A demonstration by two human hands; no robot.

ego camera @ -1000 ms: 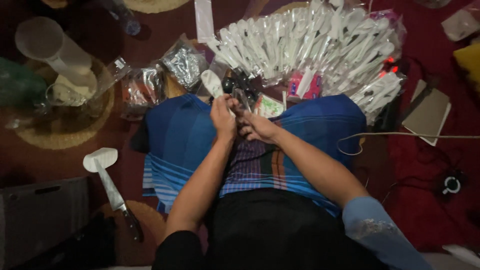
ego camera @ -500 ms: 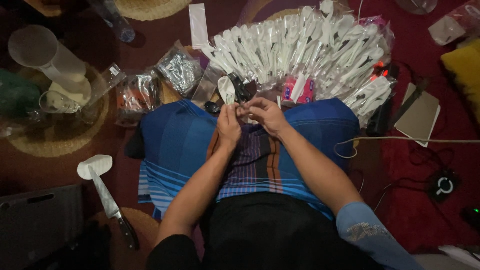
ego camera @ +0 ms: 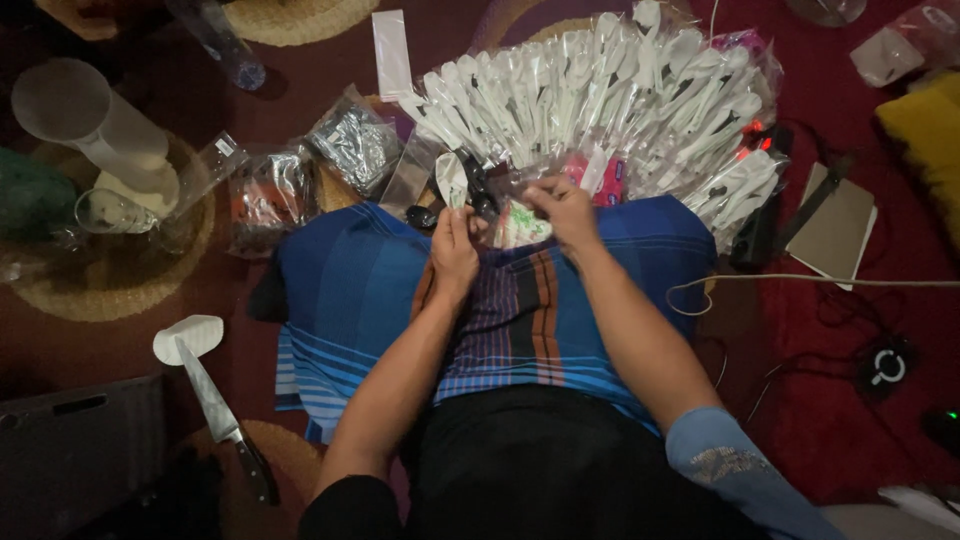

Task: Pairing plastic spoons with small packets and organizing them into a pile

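Observation:
My left hand [ego camera: 455, 250] is closed around a white plastic spoon [ego camera: 451, 178] that stands upright above my lap. My right hand [ego camera: 565, 212] pinches a clear plastic sleeve [ego camera: 524, 182] just right of the spoon. Black plastic utensils [ego camera: 478, 185] lie between the two hands. Behind them fans out a large pile of wrapped white spoons [ego camera: 600, 95]. My lap is covered by a blue striped cloth [ego camera: 350, 290].
Clear bags of small items [ego camera: 270, 195] and a silver packet [ego camera: 352, 145] lie to the left. A knife [ego camera: 215, 400] rests on a white lid at lower left. A plastic jug [ego camera: 85, 120] sits on a woven mat. A cable [ego camera: 800, 280] and a brown booklet [ego camera: 835, 225] lie right.
Both hands have risen slightly toward the spoon pile; the left hand now holds a white spoon upright, and the right hand has shifted right onto a clear sleeve.

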